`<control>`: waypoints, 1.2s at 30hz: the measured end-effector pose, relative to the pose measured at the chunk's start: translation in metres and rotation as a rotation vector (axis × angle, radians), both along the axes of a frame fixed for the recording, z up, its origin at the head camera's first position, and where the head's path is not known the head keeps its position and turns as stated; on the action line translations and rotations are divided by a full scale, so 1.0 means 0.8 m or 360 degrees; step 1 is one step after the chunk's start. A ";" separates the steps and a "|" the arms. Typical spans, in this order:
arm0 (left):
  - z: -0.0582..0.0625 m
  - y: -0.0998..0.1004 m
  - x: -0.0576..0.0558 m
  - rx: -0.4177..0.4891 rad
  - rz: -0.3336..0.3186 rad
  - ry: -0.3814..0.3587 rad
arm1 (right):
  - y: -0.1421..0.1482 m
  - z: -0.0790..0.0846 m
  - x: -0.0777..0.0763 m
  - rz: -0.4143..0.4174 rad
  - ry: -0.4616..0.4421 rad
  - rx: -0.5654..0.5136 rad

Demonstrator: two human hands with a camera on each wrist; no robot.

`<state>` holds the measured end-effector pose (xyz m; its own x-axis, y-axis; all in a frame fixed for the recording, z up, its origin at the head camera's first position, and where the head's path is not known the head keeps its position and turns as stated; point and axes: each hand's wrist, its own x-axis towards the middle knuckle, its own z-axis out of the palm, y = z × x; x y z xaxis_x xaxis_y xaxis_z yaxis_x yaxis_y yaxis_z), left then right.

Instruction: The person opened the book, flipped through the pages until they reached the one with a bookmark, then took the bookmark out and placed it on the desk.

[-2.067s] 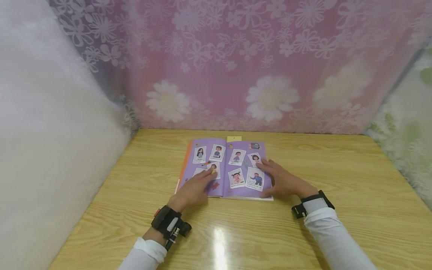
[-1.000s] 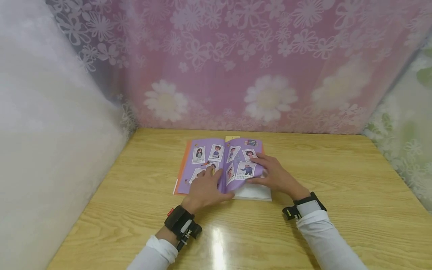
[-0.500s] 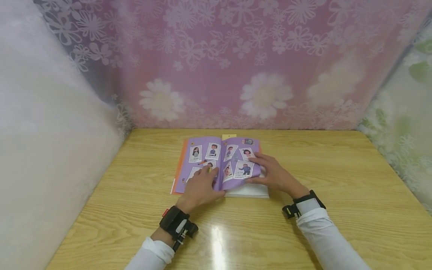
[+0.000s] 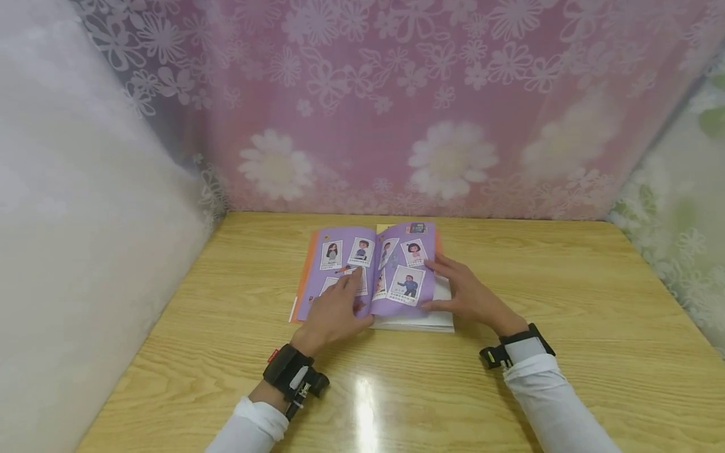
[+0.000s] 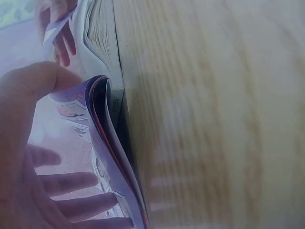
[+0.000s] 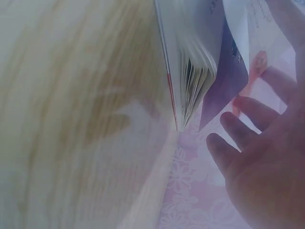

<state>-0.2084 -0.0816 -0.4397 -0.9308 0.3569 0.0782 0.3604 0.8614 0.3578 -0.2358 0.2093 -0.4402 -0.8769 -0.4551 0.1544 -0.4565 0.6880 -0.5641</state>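
An open picture book (image 4: 323, 270) with purple pages and an orange cover edge lies on the table. My left hand (image 4: 331, 314) rests on its left page, fingers spread and thumb beside the lower spine; in the left wrist view the left hand (image 5: 28, 157) has its thumb over a curled page edge. The right page (image 4: 408, 283) stands lifted and bent toward the spine, showing white paper (image 4: 416, 321) beneath. My right hand (image 4: 472, 299) touches its outer edge with fingertips and thumb. Seen at the right wrist, the hand's fingers (image 6: 255, 114) are apart and fairly straight.
A yellow tab (image 4: 384, 227) sticks out past the top of the book. The wood-grain table (image 4: 566, 270) extends around it. Behind hangs a pink flowered curtain (image 4: 362, 145), with a white sheet (image 4: 102, 239) at left and a green-patterned cloth (image 4: 674, 207) at right.
The right page, flat at first, has been lifted by the right hand and bent leftward, exposing white paper below. My left hand shifted toward the spine, then slightly back left.
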 end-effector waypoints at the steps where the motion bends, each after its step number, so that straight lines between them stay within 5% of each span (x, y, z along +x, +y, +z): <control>1: 0.000 0.000 0.000 0.0022 0.0002 0.0015 | 0.001 0.001 0.000 0.0000 -0.0015 -0.0009; 11: 0.003 -0.001 0.004 0.0248 0.0118 0.0022 | 0.004 -0.001 0.001 0.0063 0.0019 -0.0052; 19: 0.008 -0.008 0.001 0.0346 0.0346 0.0168 | 0.007 -0.002 -0.001 0.0068 0.0027 0.0044; 25: 0.014 -0.017 -0.004 0.0177 0.0539 0.0379 | 0.010 0.007 0.001 0.0053 -0.0033 0.0103; 36: 0.007 -0.029 -0.006 0.0024 0.0578 0.0507 | 0.012 0.007 0.005 0.0066 -0.0048 0.0096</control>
<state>-0.2132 -0.1047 -0.4341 -0.9239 0.0098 0.3825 0.1309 0.9474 0.2921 -0.2321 0.2190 -0.4343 -0.8610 -0.4988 0.0992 -0.4685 0.7022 -0.5362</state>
